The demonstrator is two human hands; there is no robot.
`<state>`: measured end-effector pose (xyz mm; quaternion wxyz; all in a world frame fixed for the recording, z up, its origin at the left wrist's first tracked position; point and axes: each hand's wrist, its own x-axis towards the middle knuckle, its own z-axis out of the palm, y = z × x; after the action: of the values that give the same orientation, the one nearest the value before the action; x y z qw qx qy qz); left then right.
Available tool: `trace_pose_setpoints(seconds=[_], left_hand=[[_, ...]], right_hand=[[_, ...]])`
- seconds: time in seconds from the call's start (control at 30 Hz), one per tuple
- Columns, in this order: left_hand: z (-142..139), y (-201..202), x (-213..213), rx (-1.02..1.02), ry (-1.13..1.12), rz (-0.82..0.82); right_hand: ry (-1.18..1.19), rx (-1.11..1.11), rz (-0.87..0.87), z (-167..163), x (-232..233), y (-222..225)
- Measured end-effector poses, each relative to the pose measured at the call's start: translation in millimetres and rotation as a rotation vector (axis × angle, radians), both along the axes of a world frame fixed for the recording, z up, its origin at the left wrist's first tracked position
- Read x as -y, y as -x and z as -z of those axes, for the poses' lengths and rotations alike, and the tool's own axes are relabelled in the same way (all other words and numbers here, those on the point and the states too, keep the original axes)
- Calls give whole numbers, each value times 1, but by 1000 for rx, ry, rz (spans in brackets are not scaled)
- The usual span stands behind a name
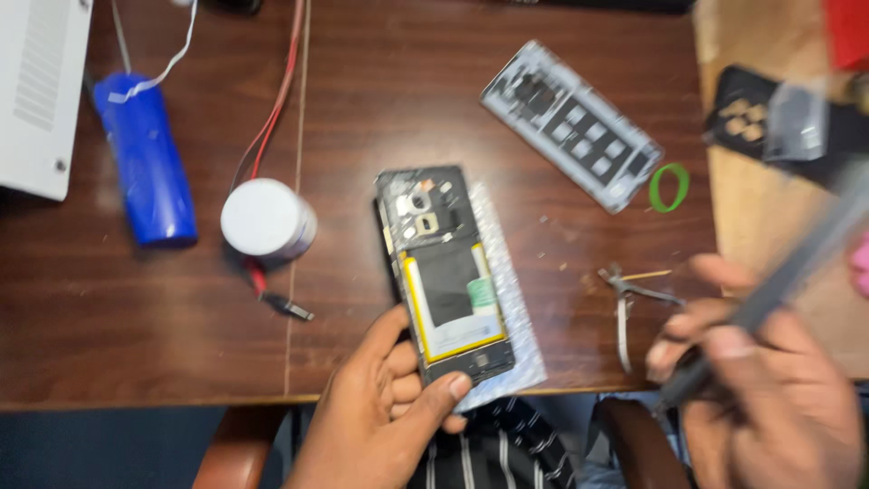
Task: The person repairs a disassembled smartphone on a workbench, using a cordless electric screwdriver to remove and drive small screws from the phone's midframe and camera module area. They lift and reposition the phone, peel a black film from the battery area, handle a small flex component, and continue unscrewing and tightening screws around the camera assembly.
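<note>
Left hand [389, 412] gripped the lower end of an opened phone [444, 272], thumb across its bottom edge and fingers along its left side, so that the exposed interior faced up toward the camera. Its battery [453, 303], black with a yellow border, lay uncovered in the frame. Under the phone sat a strip of bubble wrap [511, 299], apparently as padding against the wooden worktop [136, 317]. Right hand [769, 398], blurred, was clenched around a slim grey tool [787, 272], held like a pen and kept off to the phone's right, apart from it. Metal tweezers [629, 312] rested just left of that hand. Farther back lay a detached grey inner panel [570, 122] with a green ring [670, 187] beside it; a white round container [267, 219] and a blue cylinder [145, 158] stood to the left.
</note>
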<state>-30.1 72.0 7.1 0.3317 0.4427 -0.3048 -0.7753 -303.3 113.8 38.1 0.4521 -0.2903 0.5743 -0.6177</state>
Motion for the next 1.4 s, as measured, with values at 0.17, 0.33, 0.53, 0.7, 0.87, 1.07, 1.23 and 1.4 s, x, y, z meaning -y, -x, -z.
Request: trace_pose_setpoints(seconds=[0.17,0.33,0.53,0.7,0.87,1.07,1.23,1.4], left_hand=[[9,5,-1,89,84,28],[8,2,-2,374,351,85],[-5,0,9,776,344,314],[-16,1,14,827,268,408],[-22,-11,13,980,372,408],[-25,-18,19,1199,746,175],[-28,-9,23,1216,811,166],[-30,-5,20,1239,818,134]], right_hand=[[200,47,-1,-2,11,27],[186,-119,10,7,36,19],[205,-226,19,17,62,-4],[265,-266,-44,24,69,-23],[225,-339,-76,15,62,-30],[242,-332,-77,21,56,-36],[281,-335,-58,31,66,-38],[317,-341,-70,31,72,-42]])
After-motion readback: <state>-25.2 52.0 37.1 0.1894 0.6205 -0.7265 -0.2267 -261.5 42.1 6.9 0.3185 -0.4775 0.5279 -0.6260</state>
